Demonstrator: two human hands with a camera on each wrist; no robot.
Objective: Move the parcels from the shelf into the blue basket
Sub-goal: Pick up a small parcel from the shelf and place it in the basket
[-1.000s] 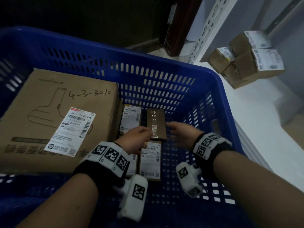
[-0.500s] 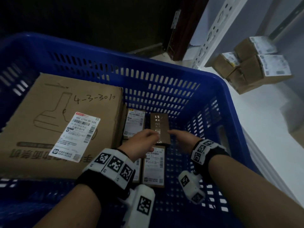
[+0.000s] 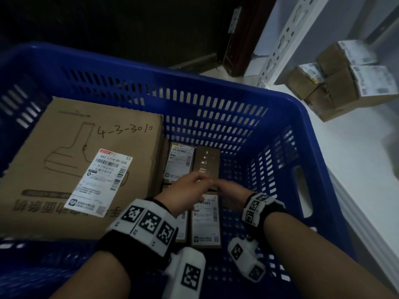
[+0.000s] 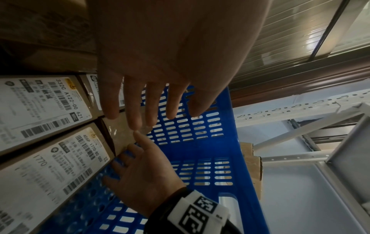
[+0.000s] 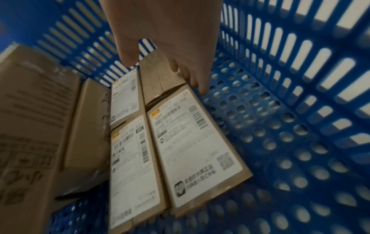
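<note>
A dim corner with a white metal shelf point(image 3: 349, 160) at my right, where a cluster of small parcels point(image 3: 343, 80) sits on the white board. In front of me the blue basket point(image 3: 216, 87) holds a large cardboard box point(image 3: 82, 169) on its left side and four slim parcels in a block beside it. Three show white labels; the plain brown parcel point(image 3: 206, 162) lies flat in the far right spot of the block, on the basket floor.

Both my arms reach down into the basket. My left hand point(image 3: 185, 193) hovers over the near end of the brown parcel, fingers straight and spread, holding nothing. My right hand point(image 3: 232, 195) is at the parcel's near right corner, fingers loose and extended, fingertips point(image 5: 203, 90) beside its edge, gripping nothing.

A second ago the brown parcel was tilted up between my two hands; now it lies level among the others, and both hands have let go.
</note>
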